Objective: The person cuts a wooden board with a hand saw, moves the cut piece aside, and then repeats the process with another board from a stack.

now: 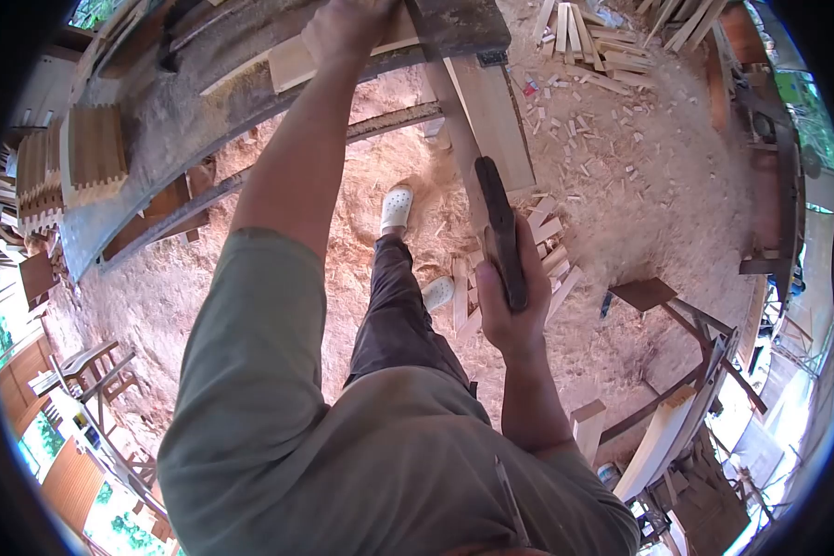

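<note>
My right hand (516,301) is wrapped round the dark handle of a handsaw (461,139). The saw's long blade runs up to the edge of the workbench (222,102), and its far end is at the wood there. At the bench's edge my left hand (345,28) is closed on a pale wooden board (292,67), bearing down on it beside the blade. Its fingertips are partly hidden. Where blade and board meet is hard to make out.
A wide plank (496,120) stands below the bench's right end. Wood offcuts (551,246) lie by my feet, with more scraps (584,42) at the far right. Notched boards (93,153) are stacked at left. A wooden frame (704,343) stands at right.
</note>
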`<state>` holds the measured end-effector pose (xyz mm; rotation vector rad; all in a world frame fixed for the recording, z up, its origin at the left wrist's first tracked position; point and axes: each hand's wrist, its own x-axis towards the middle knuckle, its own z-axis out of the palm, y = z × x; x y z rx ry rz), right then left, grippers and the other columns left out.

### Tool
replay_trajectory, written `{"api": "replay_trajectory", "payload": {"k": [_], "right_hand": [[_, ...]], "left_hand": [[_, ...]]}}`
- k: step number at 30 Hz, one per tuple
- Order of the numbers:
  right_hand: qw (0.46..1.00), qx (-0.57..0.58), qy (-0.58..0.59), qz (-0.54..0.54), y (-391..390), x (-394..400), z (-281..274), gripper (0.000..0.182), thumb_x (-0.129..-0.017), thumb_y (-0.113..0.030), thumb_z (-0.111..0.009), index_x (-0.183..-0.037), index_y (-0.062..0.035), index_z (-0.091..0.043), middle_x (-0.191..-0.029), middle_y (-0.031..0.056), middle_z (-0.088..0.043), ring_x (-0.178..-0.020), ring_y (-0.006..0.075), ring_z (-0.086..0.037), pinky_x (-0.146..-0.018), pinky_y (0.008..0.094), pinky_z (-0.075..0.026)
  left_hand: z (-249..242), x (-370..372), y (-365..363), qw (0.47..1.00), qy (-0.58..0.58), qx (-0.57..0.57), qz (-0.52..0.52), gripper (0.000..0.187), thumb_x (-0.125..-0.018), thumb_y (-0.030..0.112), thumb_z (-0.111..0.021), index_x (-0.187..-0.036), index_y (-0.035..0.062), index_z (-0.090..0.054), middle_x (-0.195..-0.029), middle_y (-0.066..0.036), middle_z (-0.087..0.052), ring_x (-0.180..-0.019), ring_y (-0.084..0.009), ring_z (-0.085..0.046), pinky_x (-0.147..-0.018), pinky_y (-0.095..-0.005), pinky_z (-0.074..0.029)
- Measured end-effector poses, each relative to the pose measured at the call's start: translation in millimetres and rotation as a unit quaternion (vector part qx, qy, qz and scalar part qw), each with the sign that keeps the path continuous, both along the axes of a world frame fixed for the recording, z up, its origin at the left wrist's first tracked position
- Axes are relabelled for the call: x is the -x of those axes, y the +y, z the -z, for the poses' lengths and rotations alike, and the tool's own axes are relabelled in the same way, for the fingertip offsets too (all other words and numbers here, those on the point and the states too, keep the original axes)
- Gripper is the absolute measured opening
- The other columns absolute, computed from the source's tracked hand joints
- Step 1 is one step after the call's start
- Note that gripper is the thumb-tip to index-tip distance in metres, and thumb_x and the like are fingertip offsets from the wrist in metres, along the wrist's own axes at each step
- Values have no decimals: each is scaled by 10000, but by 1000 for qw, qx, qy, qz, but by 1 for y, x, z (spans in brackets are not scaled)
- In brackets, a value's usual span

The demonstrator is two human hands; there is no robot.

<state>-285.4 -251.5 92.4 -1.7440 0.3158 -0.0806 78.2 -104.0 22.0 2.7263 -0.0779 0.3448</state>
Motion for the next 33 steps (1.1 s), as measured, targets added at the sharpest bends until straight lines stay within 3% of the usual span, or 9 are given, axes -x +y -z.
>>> {"api": "replay_trajectory", "payload": {"k": [2, 9, 12, 14, 27, 29, 30, 31, 33], "right_hand": [[1000, 23, 4, -1, 1, -6, -1, 615, -890, -34, -609, -1450, 69, -378, -1027, 121, -677, -849, 100, -630, -734, 237, -499], [1000, 20, -6, 5, 1, -12, -4, 584, -900, -54, -617, -1434, 55, -408, -1046, 153, -686, -854, 113, -648, -742, 251, -514], [999, 42, 27, 7, 7, -48, -10, 575, -908, -68, -618, -1431, 58, -417, -1045, 153, -691, -864, 111, -656, -744, 249, -518], [995, 83, -60, 13, 9, -57, -3, 573, -913, -81, -625, -1431, 55, -423, -1036, 145, -693, -868, 107, -659, -741, 250, -521], [998, 36, -45, 1, 9, -96, -3, 532, -917, -115, -631, -1397, 39, -462, -1077, 153, -683, -914, 154, -661, -783, 294, -530], [998, 44, 18, 29, 4, -51, -2, 523, -914, -104, -624, -1391, 39, -465, -1109, 161, -675, -926, 166, -663, -794, 303, -531], [999, 26, 31, 31, 1, -25, -8, 521, -914, -101, -619, -1391, 41, -463, -1108, 165, -674, -927, 164, -662, -793, 305, -532], [998, 7, 44, 32, -2, -8, -12, 519, -915, -97, -614, -1390, 42, -461, -1107, 169, -673, -928, 161, -661, -792, 306, -532], [999, 21, 26, 18, -6, -10, -14, 519, -915, -93, -610, -1396, 32, -460, -1107, 167, -676, -927, 161, -662, -792, 307, -532]], "left_hand": [[-20, 11, -3, 995, 64, 25, -76, 569, -801, 683, -599, -932, 149, -746, -913, -202, -724, -893, -376, -703, -788, -499, -551], [-14, 8, -3, 996, 28, 42, -75, 548, -800, 674, -608, -943, 161, -741, -897, -197, -724, -893, -378, -702, -777, -507, -548], [-13, 9, -1, 995, 54, 41, -76, 624, -755, 729, -626, -951, 149, -746, -898, -181, -730, -920, -359, -702, -795, -486, -544], [-14, 10, 4, 988, 125, 0, -91, 914, -721, 855, -558, -1017, 11, -749, -1050, -214, -721, -1029, -340, -694, -872, -415, -544], [-13, 12, 1, 988, 115, 32, -99, 777, -738, 787, -595, -951, 59, -763, -994, -193, -732, -980, -330, -704, -862, -417, -533], [-5, 9, 3, 991, 79, 52, -91, 735, -780, 754, -571, -901, 55, -765, -951, -197, -733, -966, -353, -696, -852, -429, -522], [-3, 9, -1, 992, 53, 55, -102, 600, -885, 608, -507, -868, 68, -766, -922, -202, -729, -957, -371, -689, -867, -457, -499], [4, 6, -2, 992, 55, 52, -102, 600, -885, 608, -507, -868, 68, -766, -922, -202, -729, -957, -371, -689, -867, -457, -499], [18, -5, -3, 990, 54, 34, -124, 451, -932, 398, -446, -837, 94, -766, -911, -161, -740, -907, -329, -701, -888, -462, -455]]}}
